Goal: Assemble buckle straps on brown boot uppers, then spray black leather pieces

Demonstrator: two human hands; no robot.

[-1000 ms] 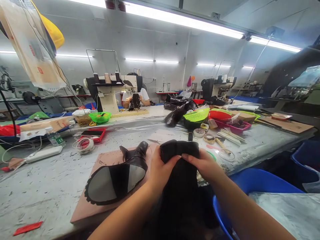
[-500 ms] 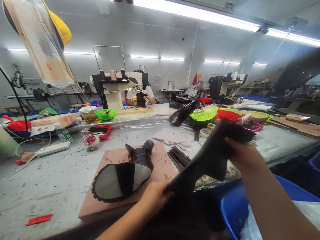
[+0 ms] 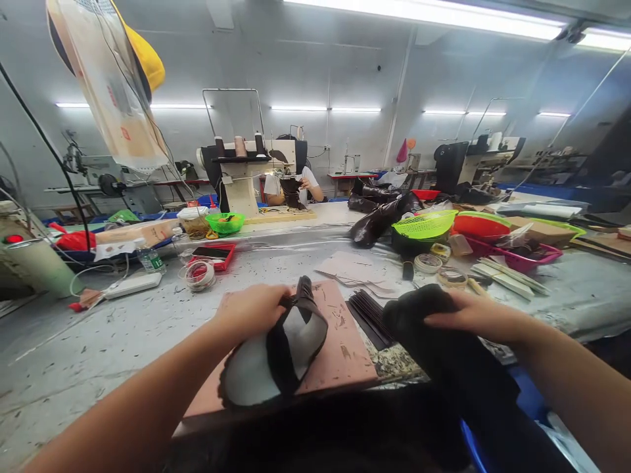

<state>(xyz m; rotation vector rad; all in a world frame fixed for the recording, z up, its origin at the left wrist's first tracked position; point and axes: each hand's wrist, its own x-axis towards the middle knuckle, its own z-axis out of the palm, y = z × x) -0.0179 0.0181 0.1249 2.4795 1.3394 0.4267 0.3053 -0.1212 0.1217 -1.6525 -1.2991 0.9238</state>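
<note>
On a pink board (image 3: 345, 348) at the table's front lies a black shoe upper (image 3: 283, 358) with pale grey lining and a jagged toe edge. My left hand (image 3: 256, 310) is closed on the far edge of this upper; its fingertips are partly hidden. To the right, my right hand (image 3: 461, 312) grips a long, soft black piece (image 3: 458, 364), which hangs down over the table's front edge. A stack of thin black strips (image 3: 369, 315) lies between the board and that piece.
Behind the board lie white paper sheets (image 3: 352, 272). Dark boots (image 3: 379, 220), a green basket (image 3: 424, 225) and tape rolls (image 3: 428, 263) stand at the back right. A red tray (image 3: 227, 256) is at the left. Across the table, a person (image 3: 308, 184) sits at a sewing machine (image 3: 246, 184).
My left hand has let go of the long black piece and moved to the shoe upper, gripping it. My right hand has lowered its piece. The view has shifted a little left.
</note>
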